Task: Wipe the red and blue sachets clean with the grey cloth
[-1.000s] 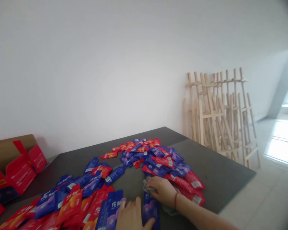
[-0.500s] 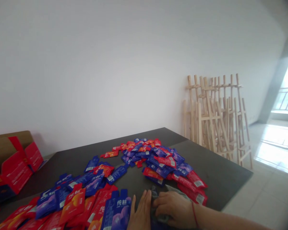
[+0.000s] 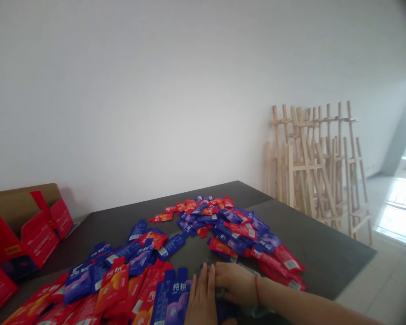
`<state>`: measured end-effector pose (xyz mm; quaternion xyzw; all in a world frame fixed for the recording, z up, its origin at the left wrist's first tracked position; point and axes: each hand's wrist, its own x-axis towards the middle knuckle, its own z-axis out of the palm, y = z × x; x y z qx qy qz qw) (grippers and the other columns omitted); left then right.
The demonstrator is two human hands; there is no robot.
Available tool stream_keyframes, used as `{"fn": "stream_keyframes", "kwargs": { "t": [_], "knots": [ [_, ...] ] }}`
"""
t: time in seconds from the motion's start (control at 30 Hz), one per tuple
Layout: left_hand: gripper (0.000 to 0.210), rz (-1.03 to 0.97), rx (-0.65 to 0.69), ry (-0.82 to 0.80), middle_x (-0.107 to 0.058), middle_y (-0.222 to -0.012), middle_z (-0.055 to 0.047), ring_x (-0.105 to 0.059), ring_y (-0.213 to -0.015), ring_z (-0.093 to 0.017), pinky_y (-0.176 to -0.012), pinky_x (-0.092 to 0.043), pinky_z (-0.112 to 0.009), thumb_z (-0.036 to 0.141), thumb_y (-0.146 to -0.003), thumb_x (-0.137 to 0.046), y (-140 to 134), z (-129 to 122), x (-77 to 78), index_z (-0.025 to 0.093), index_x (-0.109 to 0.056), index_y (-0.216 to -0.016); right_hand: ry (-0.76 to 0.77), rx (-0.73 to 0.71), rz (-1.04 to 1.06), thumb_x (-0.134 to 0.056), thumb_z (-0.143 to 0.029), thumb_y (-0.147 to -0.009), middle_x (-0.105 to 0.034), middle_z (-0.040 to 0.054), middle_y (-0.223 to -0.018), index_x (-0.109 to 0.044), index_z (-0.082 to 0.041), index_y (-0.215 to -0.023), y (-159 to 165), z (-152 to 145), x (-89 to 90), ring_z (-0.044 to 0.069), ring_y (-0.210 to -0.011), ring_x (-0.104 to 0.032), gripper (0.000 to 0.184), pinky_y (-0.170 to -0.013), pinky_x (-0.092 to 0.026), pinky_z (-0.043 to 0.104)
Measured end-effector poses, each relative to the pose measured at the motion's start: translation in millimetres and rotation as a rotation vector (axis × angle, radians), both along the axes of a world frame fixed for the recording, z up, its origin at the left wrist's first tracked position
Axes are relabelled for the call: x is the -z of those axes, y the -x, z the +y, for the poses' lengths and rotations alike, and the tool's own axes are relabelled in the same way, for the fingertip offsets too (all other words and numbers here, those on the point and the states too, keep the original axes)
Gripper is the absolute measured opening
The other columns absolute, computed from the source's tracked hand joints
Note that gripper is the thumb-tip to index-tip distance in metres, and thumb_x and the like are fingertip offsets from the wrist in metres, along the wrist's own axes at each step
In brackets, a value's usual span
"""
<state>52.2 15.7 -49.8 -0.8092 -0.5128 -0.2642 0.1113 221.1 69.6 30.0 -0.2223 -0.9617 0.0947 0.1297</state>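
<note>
- Left hand (image 3: 201, 301) flat, fingers straight, its thumb over a dark-blue pouch (image 3: 227, 311).
- Right hand (image 3: 235, 282) against it, curled on a grey cloth (image 3: 257, 310).
- Red and blue pouches (image 3: 113, 285) heaped across the dark table (image 3: 334, 253).
- Wooden easels (image 3: 290, 180) beyond.

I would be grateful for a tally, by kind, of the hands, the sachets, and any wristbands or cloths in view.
Left hand and right hand: 2
Red wristband: 1
Cloth: 1
Total: 4, leaving out the sachets, which overlap too much to count.
</note>
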Motion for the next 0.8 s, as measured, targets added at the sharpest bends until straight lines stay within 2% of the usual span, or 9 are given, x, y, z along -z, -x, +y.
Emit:
{"fn": "stream_keyframes", "kwargs": {
  "t": [0.1, 0.2, 0.3, 0.37, 0.5, 0.63, 0.7, 0.8],
  "knots": [
    [0.108, -0.060, 0.077, 0.011, -0.059, -0.145, -0.019, -0.057, -0.132, -0.035, -0.113, -0.043, -0.056, 0.070, -0.072, -0.074, 5, 3, 9.8, 0.016, -0.028, -0.154, 0.042, -0.093, 0.055, -0.059, -0.016, -0.086, -0.073, 0.0072, -0.109, -0.071, -0.020, -0.105, -16, -7, -1.3, 0.022, -0.095, -0.061, 0.024, -0.086, -0.048, 0.033],
    [0.092, -0.071, 0.104, 0.074, -0.064, -0.139, -0.016, -0.062, -0.126, -0.031, -0.114, -0.042, -0.055, 0.068, -0.081, -0.065, 7, 4, 10.2, 0.016, -0.036, -0.151, 0.072, -0.127, 0.082, -0.057, -0.018, -0.089, -0.073, 0.0073, -0.111, -0.071, -0.020, -0.102, -25, -12, 0.3, 0.022, -0.096, -0.062, 0.019, -0.088, -0.047, 0.034],
    [0.075, 0.001, 0.063, 0.196, -0.061, -0.142, -0.017, -0.061, -0.128, -0.031, -0.112, -0.044, -0.055, 0.048, -0.087, -0.058, 8, 4, 2.3, 0.013, -0.039, -0.151, 0.059, -0.147, 0.101, -0.057, -0.020, -0.089, -0.073, 0.0071, -0.115, -0.070, -0.021, -0.102, -27, -14, 2.3, 0.022, -0.096, -0.063, 0.019, -0.087, -0.047, 0.035],
    [0.069, 0.039, 0.013, 0.267, -0.057, -0.147, -0.016, -0.057, -0.133, -0.030, -0.111, -0.044, -0.055, 0.030, -0.086, -0.050, 9, 3, -3.9, 0.013, -0.040, -0.152, 0.046, -0.184, 0.106, -0.056, -0.022, -0.090, -0.074, 0.0062, -0.114, -0.070, -0.021, -0.101, -27, -15, 3.6, 0.022, -0.096, -0.063, 0.018, -0.087, -0.047, 0.035],
    [0.072, 0.020, -0.045, 0.376, -0.059, -0.146, -0.013, -0.056, -0.134, -0.025, -0.114, -0.041, -0.052, 0.014, -0.081, -0.040, 8, 2, -13.2, 0.015, -0.040, -0.153, 0.034, -0.243, 0.067, -0.056, -0.026, -0.095, -0.075, 0.0051, -0.111, -0.071, -0.023, -0.099, -27, -19, 4.2, 0.021, -0.098, -0.064, 0.016, -0.087, -0.047, 0.033],
    [0.079, 0.051, -0.072, 0.385, -0.057, -0.146, -0.014, -0.057, -0.133, -0.025, -0.113, -0.041, -0.056, 0.009, -0.078, -0.037, 6, 0, -19.0, 0.010, -0.030, -0.156, -0.006, -0.101, -0.011, -0.063, -0.023, -0.088, -0.074, 0.0048, -0.110, -0.071, -0.023, -0.103, -16, -18, -1.5, 0.022, -0.094, -0.063, 0.017, -0.082, -0.047, 0.033],
    [0.080, 0.075, -0.091, 0.344, -0.052, -0.151, -0.016, -0.055, -0.136, -0.026, -0.112, -0.042, -0.057, 0.010, -0.077, -0.038, 4, -2, -21.7, 0.008, -0.030, -0.156, -0.012, 0.035, -0.047, -0.065, -0.020, -0.084, -0.074, 0.0059, -0.109, -0.071, -0.021, -0.106, -7, -12, -6.1, 0.022, -0.092, -0.062, 0.023, -0.081, -0.048, 0.032],
    [0.077, 0.090, -0.121, 0.257, -0.045, -0.155, -0.018, -0.051, -0.139, -0.030, -0.110, -0.043, -0.060, 0.018, -0.079, -0.044, 3, -6, -24.9, 0.008, -0.034, -0.154, 0.005, 0.264, -0.068, -0.061, -0.016, -0.086, -0.073, 0.0083, -0.107, -0.072, -0.017, -0.108, 3, 1, -13.1, 0.023, -0.096, -0.063, 0.024, -0.085, -0.047, 0.032]
  ]
}}
